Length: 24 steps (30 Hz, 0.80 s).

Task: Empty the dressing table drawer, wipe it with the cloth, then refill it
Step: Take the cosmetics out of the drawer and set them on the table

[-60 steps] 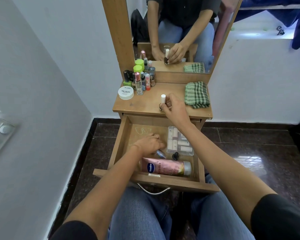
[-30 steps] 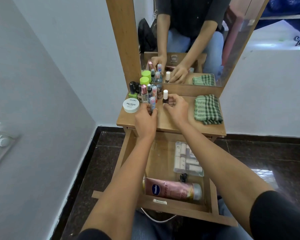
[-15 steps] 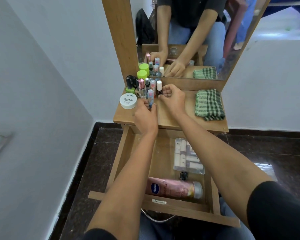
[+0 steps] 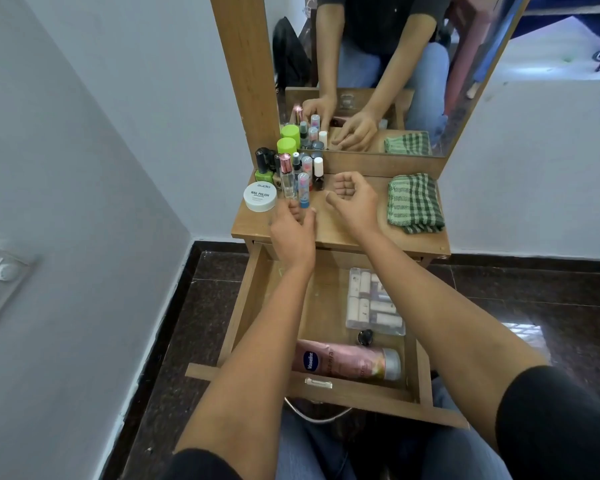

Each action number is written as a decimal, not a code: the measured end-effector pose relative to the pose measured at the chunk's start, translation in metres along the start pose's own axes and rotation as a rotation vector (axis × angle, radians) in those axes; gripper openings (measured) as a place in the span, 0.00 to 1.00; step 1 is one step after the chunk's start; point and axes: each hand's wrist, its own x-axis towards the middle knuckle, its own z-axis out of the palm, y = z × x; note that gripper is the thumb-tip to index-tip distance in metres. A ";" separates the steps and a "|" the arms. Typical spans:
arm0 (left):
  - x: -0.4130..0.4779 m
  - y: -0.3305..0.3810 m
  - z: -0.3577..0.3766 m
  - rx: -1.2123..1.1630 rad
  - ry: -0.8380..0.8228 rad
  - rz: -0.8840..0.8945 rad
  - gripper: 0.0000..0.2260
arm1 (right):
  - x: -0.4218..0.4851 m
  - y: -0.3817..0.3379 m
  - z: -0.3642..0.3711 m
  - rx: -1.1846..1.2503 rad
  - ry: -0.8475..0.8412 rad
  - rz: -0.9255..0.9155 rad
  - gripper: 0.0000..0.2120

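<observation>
The wooden drawer (image 4: pixel 245 306) is pulled open below the dressing table top (image 4: pixel 347 235). In it lie a pink Vaseline tube (image 4: pixel 347 362), a clear case of small rolls (image 4: pixel 373 303) and a small black cap (image 4: pixel 365 337). On the top, my left hand (image 4: pixel 293 232) pinches the base of a small blue and pink tube (image 4: pixel 303 188) that stands upright beside the bottle cluster. My right hand (image 4: pixel 352 200) hovers just right of a white-capped nail polish bottle (image 4: pixel 318 174), fingers loosely curled and holding nothing. The folded green checked cloth (image 4: pixel 414 204) lies at the right of the top.
A white nail polish jar (image 4: pixel 260 197), a green polish bottle (image 4: pixel 263 168), a pink-capped glass bottle (image 4: pixel 287 178) and other small bottles crowd the back left corner. The mirror (image 4: pixel 378 81) rises behind. A wall stands close on the left; dark floor tiles lie either side.
My right hand has let go of the white-capped bottle, which now stands in the cluster, and drawn back right. My left hand has set the small tube upright on the top.
</observation>
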 end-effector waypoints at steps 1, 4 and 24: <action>-0.004 -0.002 -0.005 -0.023 -0.006 0.014 0.09 | -0.005 0.000 -0.003 0.025 -0.017 0.010 0.12; -0.021 -0.011 -0.023 -0.077 -0.017 0.052 0.10 | -0.027 -0.001 -0.016 0.109 -0.095 0.032 0.11; -0.082 -0.068 -0.121 0.592 -0.715 0.097 0.10 | -0.170 0.030 -0.115 -0.742 -0.860 0.037 0.19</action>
